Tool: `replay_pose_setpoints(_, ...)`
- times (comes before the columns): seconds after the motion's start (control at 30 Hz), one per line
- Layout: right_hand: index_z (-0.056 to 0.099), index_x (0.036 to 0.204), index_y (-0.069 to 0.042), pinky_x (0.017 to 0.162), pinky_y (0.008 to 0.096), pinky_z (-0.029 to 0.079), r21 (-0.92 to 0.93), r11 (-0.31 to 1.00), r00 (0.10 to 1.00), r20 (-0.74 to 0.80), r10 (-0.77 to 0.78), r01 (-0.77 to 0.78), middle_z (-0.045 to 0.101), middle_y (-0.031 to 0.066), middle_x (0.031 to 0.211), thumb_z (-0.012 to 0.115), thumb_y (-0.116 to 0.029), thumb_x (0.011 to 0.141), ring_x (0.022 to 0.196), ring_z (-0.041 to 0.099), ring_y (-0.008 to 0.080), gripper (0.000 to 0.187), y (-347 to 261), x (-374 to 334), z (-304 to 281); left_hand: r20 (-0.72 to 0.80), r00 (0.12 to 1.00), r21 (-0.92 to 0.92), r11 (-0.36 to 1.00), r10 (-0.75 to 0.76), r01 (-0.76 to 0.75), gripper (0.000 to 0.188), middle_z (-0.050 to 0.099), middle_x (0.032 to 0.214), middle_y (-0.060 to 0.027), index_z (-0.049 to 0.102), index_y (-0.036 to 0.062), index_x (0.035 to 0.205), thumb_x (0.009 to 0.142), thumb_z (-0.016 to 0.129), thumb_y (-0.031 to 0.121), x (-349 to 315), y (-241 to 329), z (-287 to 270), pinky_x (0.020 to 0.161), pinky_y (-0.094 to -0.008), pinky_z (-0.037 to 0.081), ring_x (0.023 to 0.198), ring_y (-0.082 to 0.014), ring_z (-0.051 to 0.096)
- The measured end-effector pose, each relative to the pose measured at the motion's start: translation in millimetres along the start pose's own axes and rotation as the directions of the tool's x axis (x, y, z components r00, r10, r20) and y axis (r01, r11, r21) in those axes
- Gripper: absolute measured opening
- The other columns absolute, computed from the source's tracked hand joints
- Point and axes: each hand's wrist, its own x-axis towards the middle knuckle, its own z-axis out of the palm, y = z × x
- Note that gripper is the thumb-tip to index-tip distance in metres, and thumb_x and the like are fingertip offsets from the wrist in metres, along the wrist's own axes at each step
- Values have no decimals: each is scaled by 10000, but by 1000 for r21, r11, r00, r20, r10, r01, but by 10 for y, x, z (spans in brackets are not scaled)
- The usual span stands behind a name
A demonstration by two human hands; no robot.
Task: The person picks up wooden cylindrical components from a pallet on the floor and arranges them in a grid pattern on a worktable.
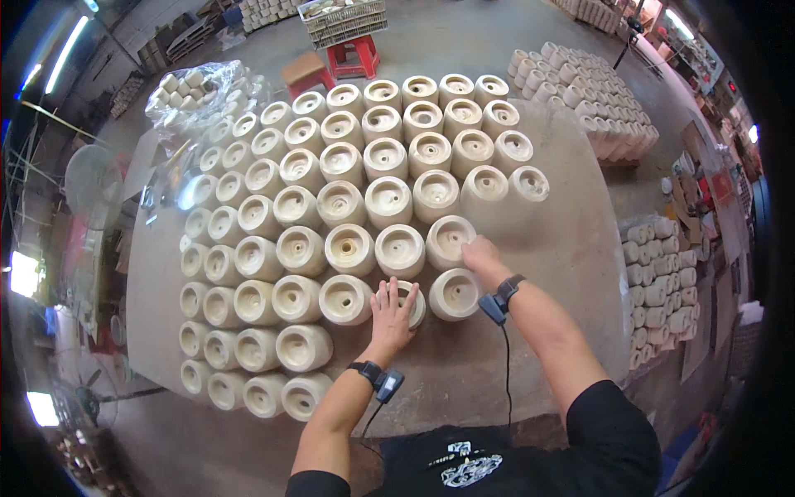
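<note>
Round, pale, unglazed-looking clay pots [349,250] with hollowed tops and a small hole in the middle stand in rows on a large board. My left hand [391,321] lies over a pot [413,308] in the near row, its fingers spread across the top and hiding much of it. To the right, my right hand [482,255] has its fingers closed at the right rim of another pot [450,238]; some fingertips are hidden. Just nearer than that hand stands a further pot [455,295], apart from the one under my left hand.
The board [571,240] shows bare along its right side. Plastic-wrapped pieces [186,95] sit at its far left corner. Beyond are red stools [353,58], a crate [344,21] and stacked pots [580,87]. More stacks [662,282] stand to the right. Cables [508,373] hang from both wrist devices.
</note>
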Motion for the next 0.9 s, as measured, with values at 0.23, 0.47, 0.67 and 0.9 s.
replay_pose_setpoints(0.23, 476, 1214, 88, 955, 469, 462, -146, 980, 987, -69, -143, 132, 621, 320, 1112, 425, -418, 918, 1065, 604, 450, 589, 209, 148, 160, 6, 999, -35, 998, 42, -42, 1092, 166, 1542, -234, 211, 274, 1519, 623, 836, 289, 66, -38, -132, 1117, -598, 173, 1414, -451, 171)
replay_pose_setpoints(0.47, 312, 1428, 13, 1085, 459, 339, 472, 879, 998, 59, 37, -61, 375, 274, 1450, 406, -606, 925, 1347, 380, 380, 804, 394, -396, 303, -35, 992, 14, 992, 123, -123, 1061, 156, 1545, -232, 218, 283, 1518, 644, 816, 341, 79, -176, -11, 1133, -585, 139, 1424, -442, 147)
replay_pose_setpoints(0.67, 377, 1407, -13, 1086, 446, 331, 613, 773, 944, -128, 303, -165, 424, 238, 1424, 418, -540, 951, 1328, 400, 380, 697, 1068, -1193, 1052, -94, 988, 43, 992, 124, -120, 1016, 158, 1553, -212, 227, 275, 1514, 673, 788, 382, 51, -184, 100, 1143, -582, 127, 1436, -424, 131)
replay_pose_setpoints(0.9, 617, 1136, -17, 809, 372, 485, 360, 933, 896, 414, -161, 1, 670, 144, 1023, 456, -517, 966, 931, 618, 242, 552, 2045, -2756, 928, 29, 994, 85, 990, 107, -109, 1060, 87, 1574, -212, 159, 257, 1530, 679, 766, 432, 78, -138, -29, 1154, -569, 88, 1454, -418, 66)
